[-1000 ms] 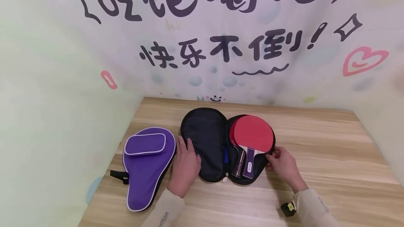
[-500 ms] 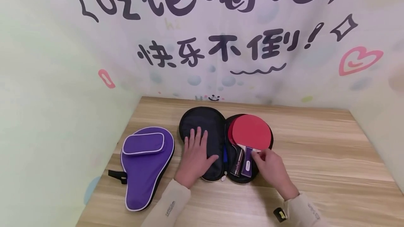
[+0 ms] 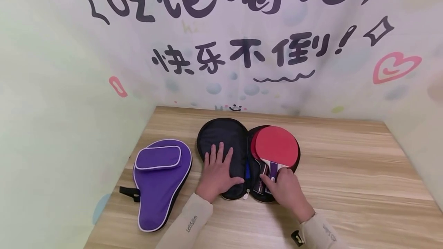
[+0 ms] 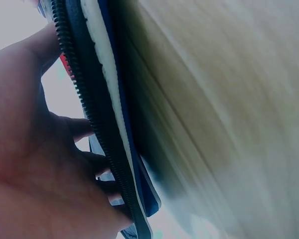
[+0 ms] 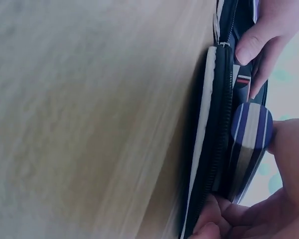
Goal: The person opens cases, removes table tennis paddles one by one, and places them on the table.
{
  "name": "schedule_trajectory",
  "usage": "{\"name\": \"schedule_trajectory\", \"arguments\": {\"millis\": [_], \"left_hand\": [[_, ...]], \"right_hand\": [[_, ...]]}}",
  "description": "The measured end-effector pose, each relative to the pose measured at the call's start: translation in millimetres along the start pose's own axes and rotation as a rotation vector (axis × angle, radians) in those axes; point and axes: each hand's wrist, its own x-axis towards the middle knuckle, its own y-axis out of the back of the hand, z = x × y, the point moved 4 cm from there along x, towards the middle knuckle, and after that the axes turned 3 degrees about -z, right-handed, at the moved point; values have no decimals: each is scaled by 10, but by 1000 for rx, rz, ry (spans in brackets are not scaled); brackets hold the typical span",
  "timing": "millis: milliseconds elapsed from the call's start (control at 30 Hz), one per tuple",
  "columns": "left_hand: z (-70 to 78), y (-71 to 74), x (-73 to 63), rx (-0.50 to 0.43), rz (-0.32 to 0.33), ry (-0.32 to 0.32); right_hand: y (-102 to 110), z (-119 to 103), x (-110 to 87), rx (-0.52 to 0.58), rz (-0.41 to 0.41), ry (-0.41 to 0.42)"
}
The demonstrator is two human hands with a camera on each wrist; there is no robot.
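Black fabric case [image 3: 221,135] unfolded; red round purple-handled paddle [image 3: 277,147] and darker red paddle [image 3: 253,150] still inside; I've right hand [image 3: 287,188] clamped on purple handle [image 3: 273,170], left hand [image 3: 217,173] spread flat on case

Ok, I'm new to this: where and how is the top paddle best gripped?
Probably by its narrow purple handle, from the near right: it points nearward, broad red blade beyond, with the other paddle's handle close on its left.

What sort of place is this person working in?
Possibly a small staged booth or corner, though the rest of the room is out of view: a wood-grain table against a backdrop with big printed characters, and a pale side panel.
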Motion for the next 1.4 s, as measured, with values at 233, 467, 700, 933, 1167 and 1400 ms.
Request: {"name": "schedule_trajectory", "arguments": {"millis": [233,467,700,933,1167,1400], "left_hand": [[23,-9,9,-5,-14,6],[32,6,7,1,-29,24],[43,25,10,-1,-32,36],[62,29,12,-2,-31,34],[54,13,18,-1,-34,35],[43,9,19,8,-39,36]], "right_hand": [[77,59,-19,81,27,-18],[234,152,-6,61,101,-7],[333,278,-3,59,216,25],[444,376,-24,111,347,68],[749,570,-2,115,467,34],[1117,1035,80,93,424,-132]]}}
